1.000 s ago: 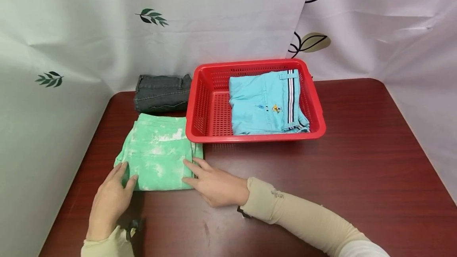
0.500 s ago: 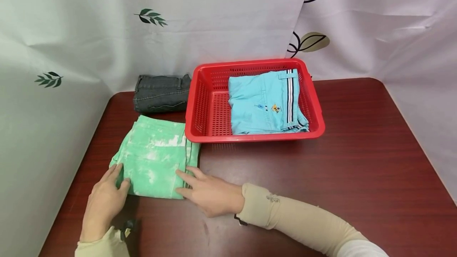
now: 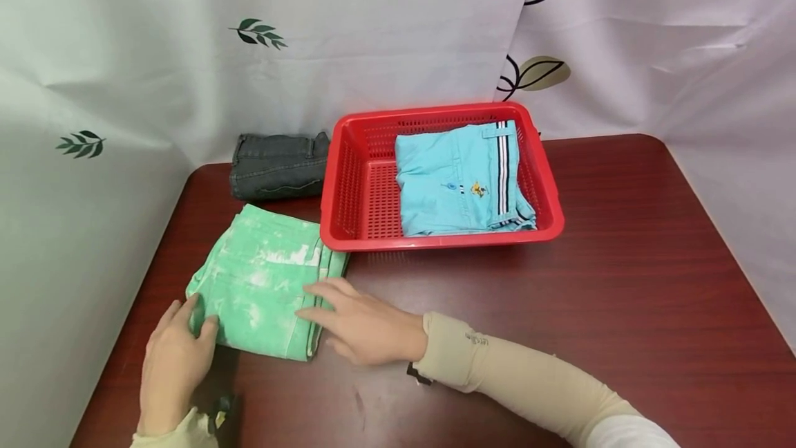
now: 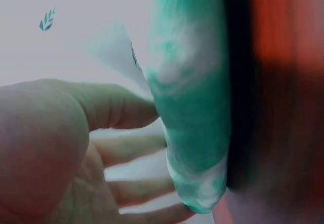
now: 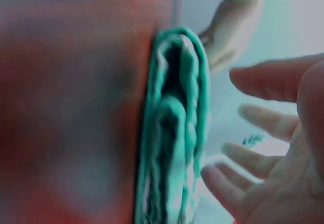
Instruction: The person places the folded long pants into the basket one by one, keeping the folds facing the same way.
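Folded green pants with white blotches [image 3: 261, 282] lie flat on the table, turned a little, their far right corner beside the red basket. At their left front corner, my left hand [image 3: 177, 361] rests with fingers lightly bent; in the left wrist view its thumb and fingertips [image 4: 144, 113] touch the cloth. My right hand [image 3: 367, 323] hovers at the right edge with fingers spread. In the right wrist view, the stacked fold layers of the pants [image 5: 174, 127] show, and the right thumb [image 5: 273, 79] stands apart from them.
A red plastic basket [image 3: 441, 243] stands at the back middle, with folded light-blue pants [image 3: 435, 178] inside on its right side. Left of it lie folded dark-grey jeans [image 3: 276, 168]. The reddish-brown table [image 3: 622, 282] meets patterned cloth hangings [image 3: 385, 33] at the back and sides.
The green pants have slid toward the front and left and turned slightly clockwise. My left hand has moved down and left with them; my right hand has lifted off their right edge.
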Demonstrator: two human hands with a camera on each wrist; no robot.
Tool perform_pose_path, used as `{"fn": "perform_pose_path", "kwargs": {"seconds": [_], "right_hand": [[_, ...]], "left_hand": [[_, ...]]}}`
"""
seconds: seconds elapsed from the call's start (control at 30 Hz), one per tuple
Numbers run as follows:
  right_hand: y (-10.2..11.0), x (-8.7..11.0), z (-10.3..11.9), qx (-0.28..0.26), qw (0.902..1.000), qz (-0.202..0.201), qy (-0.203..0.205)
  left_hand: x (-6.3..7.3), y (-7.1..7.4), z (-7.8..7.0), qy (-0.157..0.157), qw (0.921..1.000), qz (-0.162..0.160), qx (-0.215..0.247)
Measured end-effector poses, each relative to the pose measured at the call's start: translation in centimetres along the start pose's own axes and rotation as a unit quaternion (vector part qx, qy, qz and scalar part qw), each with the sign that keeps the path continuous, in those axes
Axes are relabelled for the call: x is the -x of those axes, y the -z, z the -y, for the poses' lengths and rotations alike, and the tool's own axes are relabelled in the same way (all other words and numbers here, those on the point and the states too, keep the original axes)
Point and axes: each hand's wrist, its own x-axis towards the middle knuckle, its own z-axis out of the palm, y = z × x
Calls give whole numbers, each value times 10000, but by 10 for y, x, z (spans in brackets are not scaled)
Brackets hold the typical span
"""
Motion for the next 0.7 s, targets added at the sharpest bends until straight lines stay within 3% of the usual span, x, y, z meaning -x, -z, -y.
{"fn": "perform_pose_path", "kwargs": {"seconds": [0.17,0.4,0.57,0.7], "right_hand": [[8,-7,-11,-213,9980,-419,-429],[7,-19,-17,-472,9951,-155,-854],[4,-30,-17,-550,9918,96,-1146],[1,-34,-18,-472,9887,385,-1368]], "left_hand": [[15,-4,-6,648,9972,-319,203],[28,-13,-14,1495,9884,-134,227],[30,-19,-18,1613,9866,191,156],[30,-21,-21,1509,9879,316,185]]}}
